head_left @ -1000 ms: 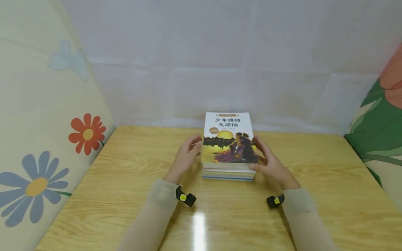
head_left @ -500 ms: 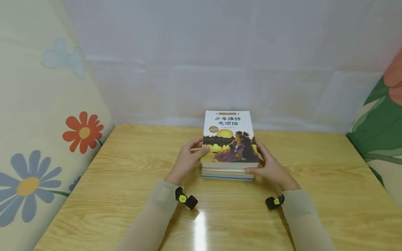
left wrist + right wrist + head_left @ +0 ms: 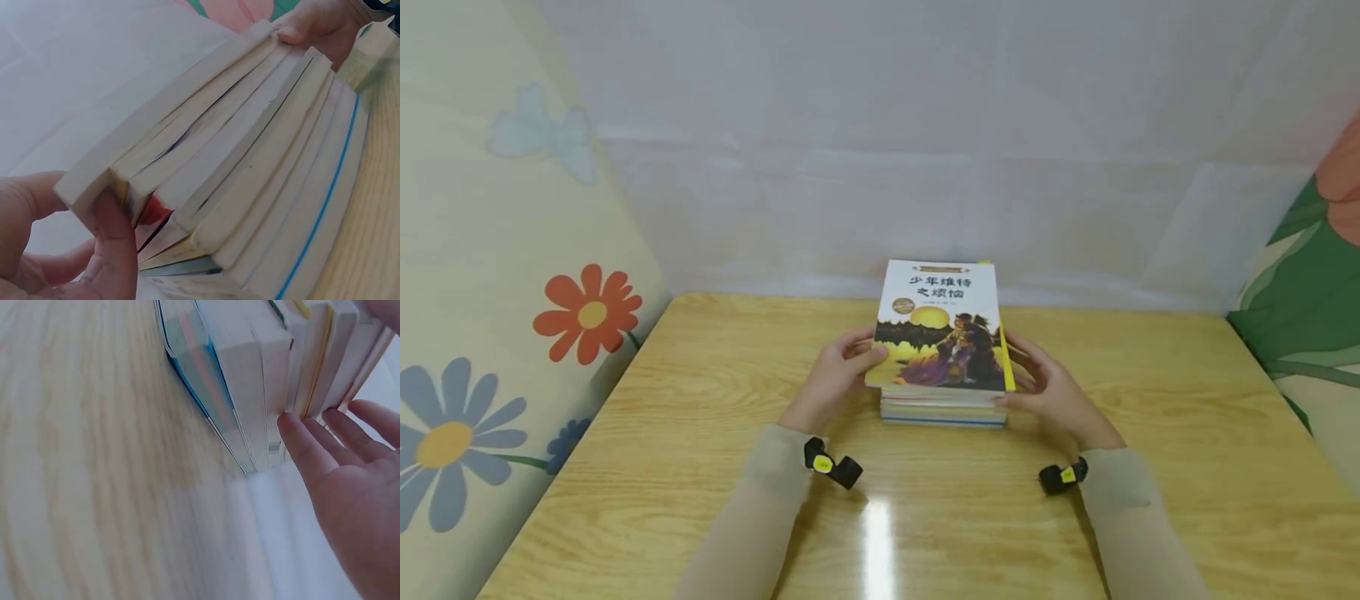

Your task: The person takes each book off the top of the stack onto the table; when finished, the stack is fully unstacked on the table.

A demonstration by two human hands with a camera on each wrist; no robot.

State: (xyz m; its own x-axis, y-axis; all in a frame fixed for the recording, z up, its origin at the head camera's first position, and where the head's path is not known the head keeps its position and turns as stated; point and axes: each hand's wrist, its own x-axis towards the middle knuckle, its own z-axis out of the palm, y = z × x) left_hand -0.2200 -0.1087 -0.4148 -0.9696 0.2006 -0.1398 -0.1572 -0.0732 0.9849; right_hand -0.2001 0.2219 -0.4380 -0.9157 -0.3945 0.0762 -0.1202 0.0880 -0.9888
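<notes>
Left hand (image 3: 832,371) pinches white-and-yellow illustrated paperback (image 3: 940,325), mid-frame; right hand (image 3: 1058,402), fingers nearly straight, touches the pale-paged book stack (image 3: 943,410). Lopsided pull could skew the stack.

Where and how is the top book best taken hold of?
The top book is probably best pinched by its left long edge, coming from the left, between cover and underside. It lies cover up, and that edge overhangs the stack, leaving room underneath; the left hand grips it there.
</notes>
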